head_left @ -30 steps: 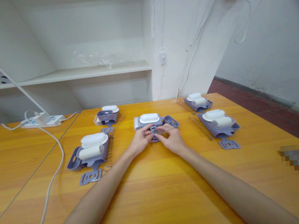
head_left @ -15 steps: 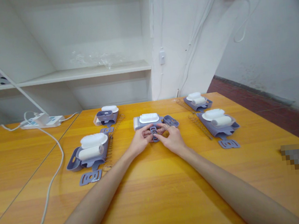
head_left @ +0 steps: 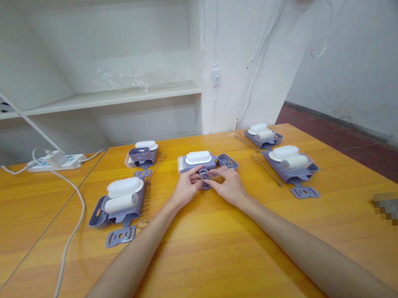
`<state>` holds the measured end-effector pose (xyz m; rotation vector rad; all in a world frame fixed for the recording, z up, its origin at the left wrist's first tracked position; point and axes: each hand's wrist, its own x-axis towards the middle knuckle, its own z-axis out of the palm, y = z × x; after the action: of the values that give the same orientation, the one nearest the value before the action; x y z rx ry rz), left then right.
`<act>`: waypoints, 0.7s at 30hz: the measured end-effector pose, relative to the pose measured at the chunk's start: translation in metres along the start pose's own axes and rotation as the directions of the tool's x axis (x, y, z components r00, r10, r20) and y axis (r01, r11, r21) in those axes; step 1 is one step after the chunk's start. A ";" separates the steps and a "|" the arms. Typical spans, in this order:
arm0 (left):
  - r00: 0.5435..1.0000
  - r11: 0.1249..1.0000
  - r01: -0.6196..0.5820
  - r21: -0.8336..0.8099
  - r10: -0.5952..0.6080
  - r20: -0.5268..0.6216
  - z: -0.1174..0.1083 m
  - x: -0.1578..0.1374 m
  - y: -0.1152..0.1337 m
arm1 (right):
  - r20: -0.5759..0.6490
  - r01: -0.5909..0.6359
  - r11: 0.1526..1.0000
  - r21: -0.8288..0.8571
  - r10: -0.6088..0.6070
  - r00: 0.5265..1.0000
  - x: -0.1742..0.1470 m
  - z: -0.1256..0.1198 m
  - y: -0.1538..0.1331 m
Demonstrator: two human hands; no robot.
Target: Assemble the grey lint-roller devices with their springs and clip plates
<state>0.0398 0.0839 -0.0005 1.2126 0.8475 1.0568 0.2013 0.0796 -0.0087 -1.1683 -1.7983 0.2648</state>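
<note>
My left hand (head_left: pixel 186 188) pinches a small grey-purple slotted plate (head_left: pixel 205 178), held upright between both hands over the table. A thin metal coil spring (head_left: pixel 220 170) runs from the plate toward the right, across the fingers of my right hand (head_left: pixel 230 186). That hand is closed at the plate's right side, with its thumb near the plate's middle; its other fingertips are partly hidden. Just behind the hands lies a grey-purple housing with a white bristled brush head (head_left: pixel 199 157) on top. An oval grey-purple cup (head_left: pixel 228 161) sits at its right.
Similar part sets with springs and slotted plates lie at the left front (head_left: pixel 124 199), left back (head_left: pixel 144 154), right front (head_left: pixel 291 163) and right back (head_left: pixel 263 134). A power strip (head_left: pixel 58 161) with a white cable (head_left: pixel 77 190) is at the left. Shelving (head_left: pixel 115 98) stands behind.
The spring now shows stretched out to the right of the plate, where the right fingers covered more of it before. The right fingers have shifted slightly; the left hand stays in place.
</note>
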 end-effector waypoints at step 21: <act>0.999 0.999 0.044 0.025 -0.044 0.021 0.000 -0.002 0.008 | 0.074 0.162 0.987 -0.006 -0.162 0.984 -0.003 -0.003 -0.006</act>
<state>0.0378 0.0824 0.0071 1.2189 0.8692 0.9988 0.2008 0.0732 -0.0053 -1.0254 -1.9500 0.2037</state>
